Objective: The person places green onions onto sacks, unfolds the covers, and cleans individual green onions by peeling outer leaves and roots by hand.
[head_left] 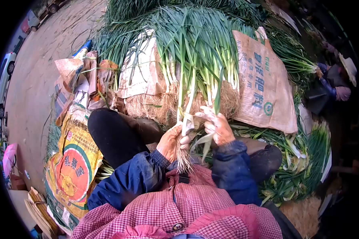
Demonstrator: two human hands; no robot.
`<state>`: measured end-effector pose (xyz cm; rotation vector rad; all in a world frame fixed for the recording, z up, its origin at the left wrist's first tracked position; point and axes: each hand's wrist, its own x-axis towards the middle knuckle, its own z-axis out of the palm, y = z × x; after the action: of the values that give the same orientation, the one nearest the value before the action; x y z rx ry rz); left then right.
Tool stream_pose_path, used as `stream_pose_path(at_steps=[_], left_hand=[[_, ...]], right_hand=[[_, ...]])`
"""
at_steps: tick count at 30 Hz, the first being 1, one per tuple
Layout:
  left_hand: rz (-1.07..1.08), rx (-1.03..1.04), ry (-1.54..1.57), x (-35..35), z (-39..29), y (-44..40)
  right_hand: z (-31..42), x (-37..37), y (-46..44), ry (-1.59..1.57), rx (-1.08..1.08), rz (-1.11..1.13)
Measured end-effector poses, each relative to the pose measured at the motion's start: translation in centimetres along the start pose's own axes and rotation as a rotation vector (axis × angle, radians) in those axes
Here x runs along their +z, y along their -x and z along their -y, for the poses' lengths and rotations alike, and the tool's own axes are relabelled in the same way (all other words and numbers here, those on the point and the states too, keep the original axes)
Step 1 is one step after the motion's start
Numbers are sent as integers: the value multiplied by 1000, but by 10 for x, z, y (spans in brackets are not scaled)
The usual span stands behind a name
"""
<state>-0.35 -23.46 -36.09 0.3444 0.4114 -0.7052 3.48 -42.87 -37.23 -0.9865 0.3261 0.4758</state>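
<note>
My left hand (pixel 172 140) is wrapped round the lower ends of a few green garlic stalks (pixel 190 93), and their pale roots (pixel 183 160) hang below the fist. Close by on the right, my right hand (pixel 218 128) pinches a loose leaf (pixel 218 92); a limp, pale strip hangs beneath that hand. Whitish coverings show on some fingertips. Beyond both hands lies a big pile of green garlic (pixel 205 42), its tangled roots (pixel 147 106) facing me and its leaves pointing away.
Printed sacks (pixel 265 85) partly cover the pile on the right and a pale sack (pixel 141 67) on the left. A yellow sack (pixel 73 159) lies by my left knee. Leaf scraps (pixel 289 175) litter the right side, where another person (pixel 333 85) works. Vehicles (pixel 7 71) stand far left.
</note>
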Motion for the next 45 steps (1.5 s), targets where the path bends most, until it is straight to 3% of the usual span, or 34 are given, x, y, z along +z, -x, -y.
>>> stream_pose_path(at_steps=[1, 4, 5, 6, 7, 9, 11, 12, 13, 15, 18, 19, 20, 21, 23, 25, 27, 29, 30, 32, 33, 35, 38, 39, 40, 41, 42, 43, 45], left_hand=[[37, -31, 80, 0, 5, 6], [70, -2, 120, -5, -2, 15], [75, 19, 193, -4, -7, 15], [30, 34, 206, -10, -12, 13], [3, 56, 175, -15, -15, 6], [-93, -5, 89, -17, -10, -7], [23, 46, 7, -7, -2, -11], [-20, 85, -39, -6, -3, -10], [-61, 123, -80, -6, -1, -11], [-67, 120, -59, -11, -6, -13], [-61, 172, -135, -1, 17, -15], [-30, 224, -194, 1, 25, -17], [-57, 186, -208, -1, 24, -19], [-27, 232, -256, -1, 22, -19], [-110, 224, -220, 5, 16, -18], [-61, 236, -195, 1, 19, -29], [-135, 217, -182, 9, 19, -32], [-85, 203, -200, 2, 18, -34], [-115, 128, -179, 1, 14, -33], [-132, 91, -178, 6, 6, -26], [8, 1, -105, -4, -1, -28], [34, 16, -82, -26, 2, -34], [120, -28, -137, -10, 7, -24], [177, -86, -191, -17, 10, -23], [164, -99, -290, -11, 13, -14], [154, -112, -388, -4, 17, -6], [162, -122, -356, -4, 23, 0], [172, -131, -323, -5, 27, 6], [80, 103, -310, 12, 22, 24]], right_hand=[[-24, 6, -40, 219, -103, -114], [-35, 32, -62, 785, -295, -55], [-10, 71, -31, 258, 21, -305], [-31, 42, -22, 100, -155, -161], [-32, 37, -4, -94, -183, -111], [-24, 22, 23, -290, -75, 1], [-5, 2, 40, -402, -97, 241], [7, -3, 53, -390, -115, 222], [16, 4, 72, -340, -257, -64], [25, -11, 73, -329, -317, -133], [14, 40, 37, 367, -155, -99], [-19, 44, 18, 555, -266, -143], [-63, -2, -9, 955, -455, -136], [-45, 14, 6, 1147, -432, -207], [-18, 31, 44, 478, -333, -164], [-1, -1, 80, 278, -230, -167], [40, -34, 129, 304, -362, -397], [82, -102, 181, 381, -323, -712], [101, -146, 216, 614, -236, -756], [114, -159, 241, 1849, 496, -1383], [109, -153, 237, 1997, 310, -1474], [93, -155, 195, 1152, -510, -973], [60, -48, 76, 856, -432, -417], [58, -9, 39, 942, -381, -476], [58, 12, 0, 1298, -362, -583], [46, 9, -47, 1605, -600, -624], [56, 25, -75, 1610, -98, -493], [47, 12, -105, 1889, -507, -473], [68, -1, -129, 1886, -433, -555]])
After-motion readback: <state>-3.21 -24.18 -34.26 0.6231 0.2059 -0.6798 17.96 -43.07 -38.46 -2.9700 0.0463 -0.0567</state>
